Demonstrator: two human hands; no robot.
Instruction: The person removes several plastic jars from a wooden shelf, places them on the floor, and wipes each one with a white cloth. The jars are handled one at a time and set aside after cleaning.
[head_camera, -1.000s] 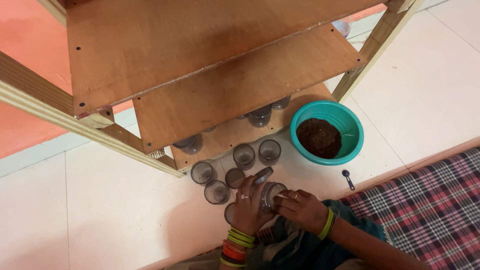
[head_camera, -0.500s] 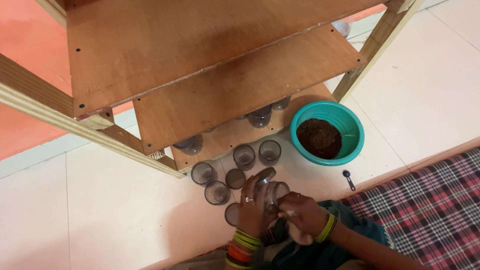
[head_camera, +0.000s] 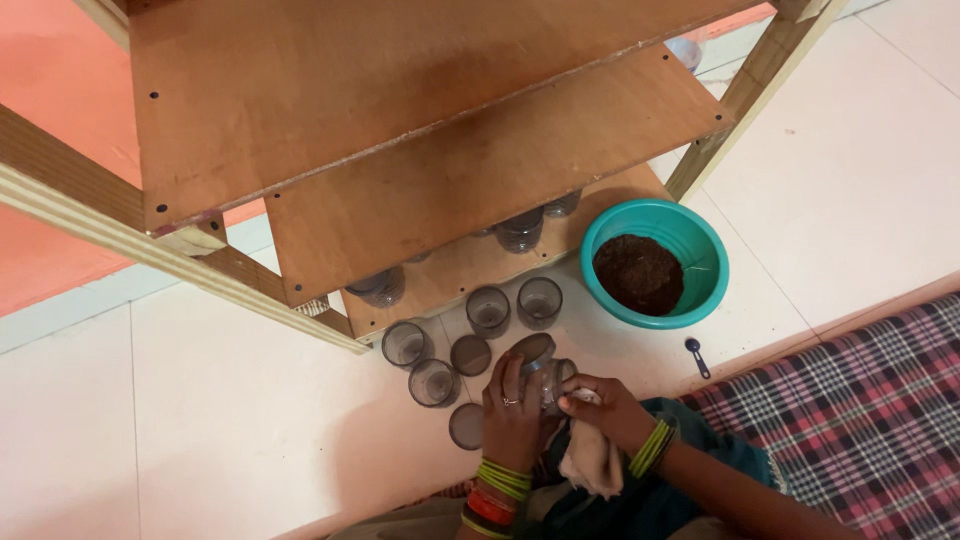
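Since a second ago we have shifted our left hand (head_camera: 512, 410) further over the clear cup (head_camera: 545, 372), fingers now wrapped shut around its side, while our right hand (head_camera: 605, 408) presses a white cloth (head_camera: 590, 460) against its far side, closed on the cloth. We judge the cup light, stiff and smooth, likely slippery, best taken round the wall. Beyond the grip stand other empty cups (head_camera: 488, 310) on the floor, and further right a teal bowl (head_camera: 700, 250) of dark soil.
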